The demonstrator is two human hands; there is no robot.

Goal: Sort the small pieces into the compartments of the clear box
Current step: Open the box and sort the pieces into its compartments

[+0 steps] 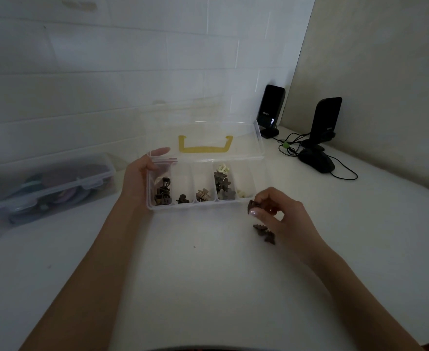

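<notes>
The clear box [185, 208] stands open on the white table, its lid with a yellow handle [205, 148] tipped back. Five compartments run side by side. Dark brown clips [162, 192] fill the leftmost, one dark clip [183, 198] lies in the second, tan clips [203, 195] in the third, grey and cream clips [223, 183] in the fourth, pale ones [242, 193] in the fifth. My left hand [140, 177] grips the box's left wall. My right hand [281, 219], just right of the box's front corner, pinches a dark brown clip [252, 206]. Two more dark clips [265, 233] lie on the table beneath it.
A closed clear container [46, 188] with coloured items sits at the left against the tiled wall. Two black speakers [271, 110] [326, 122], a black mouse [317, 160] and their cables [345, 173] occupy the back right corner.
</notes>
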